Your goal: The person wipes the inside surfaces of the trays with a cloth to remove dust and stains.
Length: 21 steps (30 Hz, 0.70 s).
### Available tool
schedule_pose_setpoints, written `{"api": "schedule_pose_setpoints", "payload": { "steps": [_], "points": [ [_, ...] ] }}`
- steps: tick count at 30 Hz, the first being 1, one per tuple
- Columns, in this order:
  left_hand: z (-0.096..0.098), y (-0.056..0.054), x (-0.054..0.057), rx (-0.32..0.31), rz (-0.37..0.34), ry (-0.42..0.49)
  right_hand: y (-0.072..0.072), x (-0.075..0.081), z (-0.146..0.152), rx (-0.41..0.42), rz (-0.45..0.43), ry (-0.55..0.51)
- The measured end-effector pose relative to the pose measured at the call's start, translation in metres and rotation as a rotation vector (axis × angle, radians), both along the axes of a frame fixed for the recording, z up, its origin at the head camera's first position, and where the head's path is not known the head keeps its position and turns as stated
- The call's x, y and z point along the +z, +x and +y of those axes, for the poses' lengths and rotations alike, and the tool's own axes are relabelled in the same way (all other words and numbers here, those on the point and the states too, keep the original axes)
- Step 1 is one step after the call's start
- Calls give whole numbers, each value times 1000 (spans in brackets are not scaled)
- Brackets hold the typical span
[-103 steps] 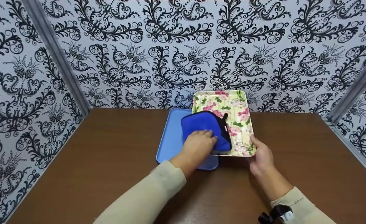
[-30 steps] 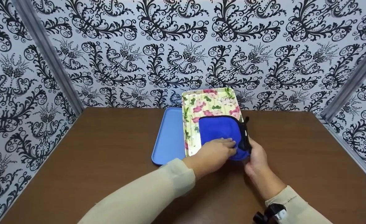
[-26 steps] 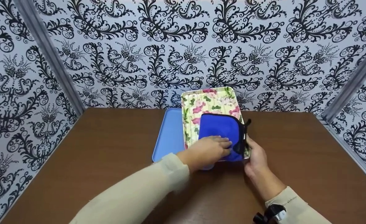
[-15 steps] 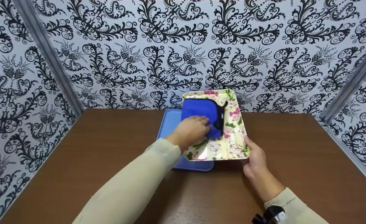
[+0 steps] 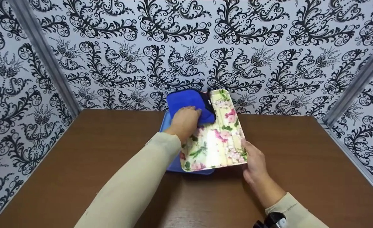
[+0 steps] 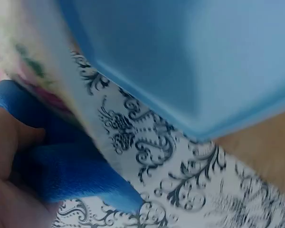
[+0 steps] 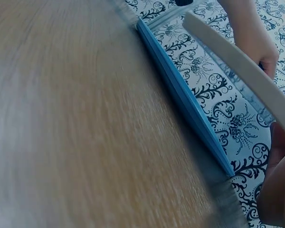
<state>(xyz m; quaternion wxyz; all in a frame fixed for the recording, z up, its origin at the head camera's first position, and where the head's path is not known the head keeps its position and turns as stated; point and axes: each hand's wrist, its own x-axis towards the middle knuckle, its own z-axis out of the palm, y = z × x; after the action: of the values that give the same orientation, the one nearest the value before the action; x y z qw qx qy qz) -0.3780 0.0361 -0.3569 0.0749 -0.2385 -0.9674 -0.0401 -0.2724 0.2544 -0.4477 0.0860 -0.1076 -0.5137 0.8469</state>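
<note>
My left hand [image 5: 185, 122] grips a blue cloth [image 5: 186, 99] with black edging and a small loop, its thumb pressed into the folds in the left wrist view. The cloth lies over the far left corner of a floral tray [image 5: 226, 136], cream with pink flowers and green leaves. My right hand [image 5: 255, 161] holds that tray by its near right corner, thumb on the rim and fingers beneath. The tray is raised and tilted; from the right wrist view its pale edge [image 7: 242, 69] stands above the table. Part of the cloth is hidden under my left hand.
A light blue tray [image 5: 191, 172] lies on the brown wooden table [image 5: 110, 142], mostly covered by the floral tray in the head view. Patterned black-and-white walls [image 5: 180, 47] enclose the table at the back and sides. A black wrist camera [image 5: 273, 220] sits on my right sleeve.
From the tray's near right part, my left hand has moved the cloth away and leftward to its far left corner. The floral tray has shifted slightly left and tilted while my right hand keeps hold.
</note>
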Motion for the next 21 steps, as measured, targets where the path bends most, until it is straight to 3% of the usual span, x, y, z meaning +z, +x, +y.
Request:
{"api": "schedule_pose_setpoints", "payload": {
  "steps": [5,9,14,21],
  "points": [
    [4,-2,2,112,-92,379,1,-2,-4,6,3,13],
    [8,-2,5,151,-141,579,1,-3,-5,21,7,3],
    [14,1,9,161,-151,667,-1,-3,-6,43,5,13],
    [29,7,8,119,-172,682,0,-3,-5,55,-1,24]
  ]
}}
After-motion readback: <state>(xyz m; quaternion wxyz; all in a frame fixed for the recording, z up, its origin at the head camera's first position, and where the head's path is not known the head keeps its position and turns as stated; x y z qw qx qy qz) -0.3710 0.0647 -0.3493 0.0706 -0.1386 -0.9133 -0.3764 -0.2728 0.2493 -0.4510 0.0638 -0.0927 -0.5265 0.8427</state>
